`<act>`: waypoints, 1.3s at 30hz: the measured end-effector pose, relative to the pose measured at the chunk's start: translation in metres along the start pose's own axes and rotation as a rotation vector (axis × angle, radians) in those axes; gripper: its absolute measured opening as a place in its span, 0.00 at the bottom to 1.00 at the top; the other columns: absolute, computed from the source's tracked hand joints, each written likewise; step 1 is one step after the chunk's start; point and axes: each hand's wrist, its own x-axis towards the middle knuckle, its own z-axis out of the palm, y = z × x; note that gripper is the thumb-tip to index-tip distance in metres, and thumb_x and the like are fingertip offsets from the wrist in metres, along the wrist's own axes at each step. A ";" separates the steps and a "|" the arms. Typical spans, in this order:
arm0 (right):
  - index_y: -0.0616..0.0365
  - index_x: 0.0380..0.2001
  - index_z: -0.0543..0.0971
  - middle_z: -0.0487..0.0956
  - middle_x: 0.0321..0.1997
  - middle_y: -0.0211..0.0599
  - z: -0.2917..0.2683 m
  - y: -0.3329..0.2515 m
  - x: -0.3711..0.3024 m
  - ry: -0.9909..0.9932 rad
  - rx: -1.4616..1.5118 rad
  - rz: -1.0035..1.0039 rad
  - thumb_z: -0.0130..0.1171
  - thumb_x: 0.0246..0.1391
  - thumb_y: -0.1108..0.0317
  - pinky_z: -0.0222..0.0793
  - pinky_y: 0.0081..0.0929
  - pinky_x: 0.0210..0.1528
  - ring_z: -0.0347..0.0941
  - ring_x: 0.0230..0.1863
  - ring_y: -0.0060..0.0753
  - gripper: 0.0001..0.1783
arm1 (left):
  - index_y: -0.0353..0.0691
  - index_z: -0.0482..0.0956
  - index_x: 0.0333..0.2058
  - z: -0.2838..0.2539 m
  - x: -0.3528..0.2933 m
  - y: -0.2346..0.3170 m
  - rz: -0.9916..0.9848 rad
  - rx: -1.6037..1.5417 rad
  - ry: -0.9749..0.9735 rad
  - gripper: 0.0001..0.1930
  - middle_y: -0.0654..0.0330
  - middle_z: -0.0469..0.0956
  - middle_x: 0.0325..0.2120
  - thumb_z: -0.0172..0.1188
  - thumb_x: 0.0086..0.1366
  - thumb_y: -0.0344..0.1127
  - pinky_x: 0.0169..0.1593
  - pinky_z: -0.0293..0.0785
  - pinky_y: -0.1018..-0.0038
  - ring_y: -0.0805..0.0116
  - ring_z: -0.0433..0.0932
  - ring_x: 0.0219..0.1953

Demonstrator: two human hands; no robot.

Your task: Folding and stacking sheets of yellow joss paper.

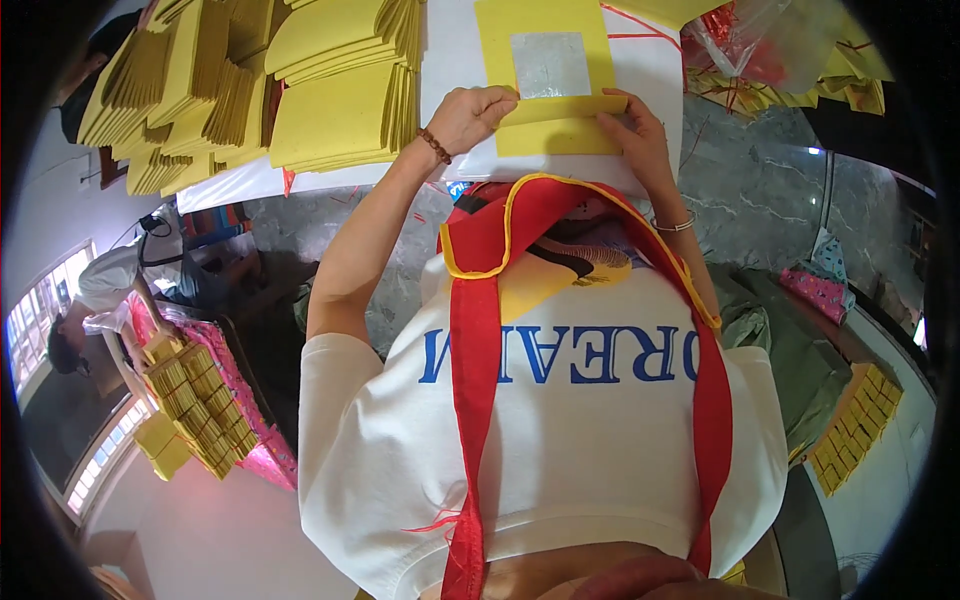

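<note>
A yellow paper sheet (558,137) with a silver square (552,66) in its upper part lies at the far edge of my view, across the white table in front of me. A narrow yellow strip or fold runs across it, just below the silver square. At that strip's left end, my left hand (478,118) is closed in a pinch. My right hand (642,142) grips its right end between thumb and fingers. Whether the strip is a fold of this sheet or a separate piece, I cannot tell.
Thick stacks of folded yellow paper (340,115) stand on the white table (450,60) to the left. Clear plastic and red wrapping (745,40) lie at the far right. A co-worker (110,285) bends over bundled yellow paper (200,400) at left. More bundles (855,425) stand at right.
</note>
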 end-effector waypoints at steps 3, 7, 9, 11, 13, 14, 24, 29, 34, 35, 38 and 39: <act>0.59 0.47 0.73 0.78 0.40 0.35 0.004 0.000 -0.002 0.072 -0.056 -0.054 0.61 0.47 0.68 0.65 0.23 0.48 0.71 0.44 0.25 0.21 | 0.38 0.77 0.36 -0.001 -0.004 0.007 0.026 0.008 0.002 0.13 0.51 0.77 0.23 0.51 0.63 0.40 0.31 0.72 0.68 0.56 0.77 0.25; 0.58 0.43 0.76 0.78 0.41 0.37 0.001 0.008 -0.003 0.090 -0.298 -0.174 0.61 0.44 0.68 0.63 0.28 0.51 0.71 0.45 0.35 0.19 | 0.42 0.74 0.43 0.004 -0.012 0.017 0.285 0.205 0.070 0.11 0.54 0.78 0.30 0.51 0.61 0.34 0.34 0.74 0.70 0.61 0.77 0.29; 0.57 0.42 0.77 0.78 0.41 0.38 0.000 0.005 -0.002 0.089 -0.283 -0.171 0.61 0.44 0.68 0.63 0.29 0.51 0.71 0.45 0.36 0.18 | 0.49 0.71 0.48 0.004 -0.019 0.022 0.556 0.534 0.069 0.20 0.56 0.74 0.44 0.53 0.54 0.29 0.38 0.75 0.68 0.59 0.77 0.35; 0.57 0.41 0.77 0.78 0.42 0.38 0.000 0.002 -0.003 0.090 -0.267 -0.163 0.61 0.44 0.68 0.63 0.30 0.51 0.71 0.45 0.37 0.17 | 0.50 0.72 0.48 0.003 -0.022 0.037 0.590 0.584 0.000 0.21 0.57 0.73 0.45 0.54 0.53 0.28 0.38 0.75 0.68 0.59 0.77 0.36; 0.57 0.42 0.76 0.77 0.42 0.38 0.002 0.003 -0.002 0.084 -0.257 -0.180 0.60 0.45 0.68 0.63 0.28 0.51 0.70 0.46 0.35 0.17 | 0.49 0.72 0.47 0.006 -0.019 0.035 0.638 0.692 -0.058 0.21 0.56 0.70 0.48 0.56 0.52 0.30 0.38 0.75 0.69 0.59 0.75 0.37; 0.57 0.42 0.76 0.77 0.42 0.38 0.003 0.000 -0.003 0.089 -0.255 -0.174 0.60 0.45 0.68 0.63 0.28 0.51 0.70 0.46 0.35 0.17 | 0.49 0.72 0.47 0.008 -0.020 0.032 0.640 0.690 -0.066 0.21 0.56 0.70 0.48 0.56 0.52 0.30 0.38 0.75 0.69 0.59 0.75 0.37; 0.57 0.46 0.73 0.74 0.43 0.25 -0.001 0.003 -0.007 0.091 0.125 -0.015 0.54 0.53 0.73 0.62 0.16 0.47 0.67 0.43 0.17 0.16 | 0.48 0.72 0.47 0.011 -0.016 0.024 0.572 0.644 -0.058 0.21 0.56 0.68 0.48 0.60 0.53 0.42 0.45 0.72 0.67 0.58 0.71 0.44; 0.57 0.45 0.75 0.75 0.37 0.26 -0.005 -0.002 -0.008 0.077 0.198 0.067 0.55 0.53 0.67 0.63 0.16 0.46 0.68 0.40 0.18 0.15 | 0.46 0.73 0.45 0.004 -0.012 0.017 0.623 0.581 -0.060 0.18 0.55 0.70 0.47 0.59 0.55 0.39 0.43 0.73 0.67 0.58 0.73 0.43; 0.57 0.53 0.68 0.72 0.47 0.30 -0.002 -0.005 -0.004 0.132 0.265 -0.127 0.47 0.60 0.64 0.59 0.19 0.53 0.67 0.46 0.21 0.19 | 0.41 0.73 0.41 -0.003 -0.012 0.022 0.402 0.263 0.011 0.12 0.54 0.72 0.44 0.56 0.57 0.33 0.34 0.76 0.68 0.57 0.77 0.30; 0.57 0.53 0.68 0.72 0.47 0.30 -0.002 -0.004 -0.004 0.132 0.265 -0.130 0.47 0.60 0.64 0.59 0.19 0.53 0.67 0.46 0.21 0.19 | 0.41 0.73 0.41 -0.002 -0.012 0.021 0.404 0.264 0.013 0.12 0.54 0.72 0.44 0.56 0.57 0.33 0.34 0.76 0.68 0.57 0.77 0.30; 0.56 0.57 0.62 0.65 0.58 0.33 0.001 -0.004 -0.005 0.168 0.246 -0.117 0.40 0.62 0.63 0.57 0.23 0.56 0.67 0.49 0.26 0.22 | 0.40 0.72 0.39 0.000 -0.014 0.018 0.240 0.205 0.004 0.09 0.52 0.71 0.43 0.53 0.59 0.32 0.35 0.75 0.66 0.53 0.76 0.30; 0.56 0.58 0.61 0.64 0.59 0.33 0.002 -0.006 -0.005 0.186 0.234 -0.098 0.40 0.62 0.63 0.58 0.23 0.56 0.67 0.49 0.27 0.22 | 0.42 0.72 0.41 0.002 -0.015 0.019 0.215 0.178 0.010 0.11 0.51 0.71 0.43 0.53 0.58 0.30 0.35 0.75 0.66 0.54 0.76 0.31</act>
